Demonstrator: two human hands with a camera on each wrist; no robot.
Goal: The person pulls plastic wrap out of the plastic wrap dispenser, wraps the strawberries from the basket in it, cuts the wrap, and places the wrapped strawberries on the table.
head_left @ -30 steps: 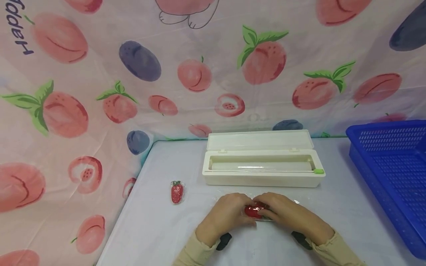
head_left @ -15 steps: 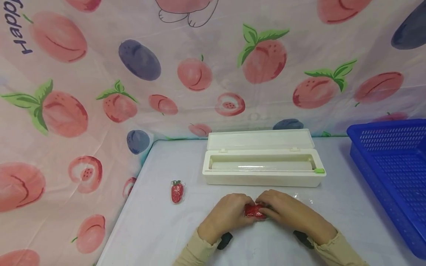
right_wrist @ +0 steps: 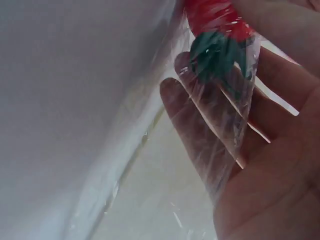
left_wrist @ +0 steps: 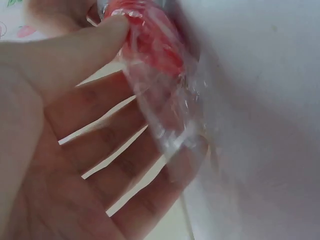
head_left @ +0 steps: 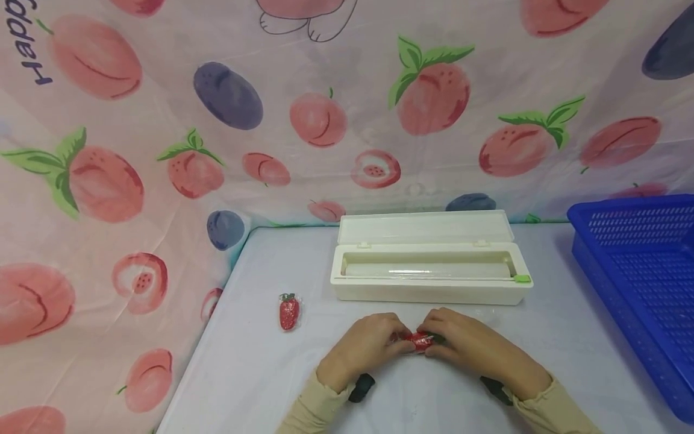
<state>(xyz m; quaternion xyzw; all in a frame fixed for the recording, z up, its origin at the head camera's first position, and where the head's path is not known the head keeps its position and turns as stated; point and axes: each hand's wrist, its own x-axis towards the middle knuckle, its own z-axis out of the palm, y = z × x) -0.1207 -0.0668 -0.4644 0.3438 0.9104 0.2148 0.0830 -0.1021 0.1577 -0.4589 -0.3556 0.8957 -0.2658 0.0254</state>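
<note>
- We hold a small red strawberry (head_left: 418, 341) between both hands, low over the white table (head_left: 260, 374), just in front of the open cling-film box (head_left: 431, 265).
- Our left hand (head_left: 368, 349) pinches the tip end: the wrist view shows the thumb (left_wrist: 75, 50) pressed onto the red fruit through the clear film (left_wrist: 170, 120), with the other fingers spread behind the wrap.
- Our right hand (head_left: 466, 346) pinches the leafy end; there the green cap (right_wrist: 215, 57) sits inside a loose flap of film lying across the fingers (right_wrist: 200, 130).
- The wrap is not yet snug, we judge: slack film hangs off both ends.
- To do this well, we should keep the thumbs on the fruit so that it cannot roll, then fold each loose flap tight against the berry and press it onto itself until it clings.
- Light pressure should do; a hard squeeze could bruise a soft berry or tear the thin film.
- A second strawberry (head_left: 289, 312), already in clear wrap, lies on the table well to the left of our hands.
- A blue basket (head_left: 640, 283) stands at the right edge of the table, well apart from the work.
</note>
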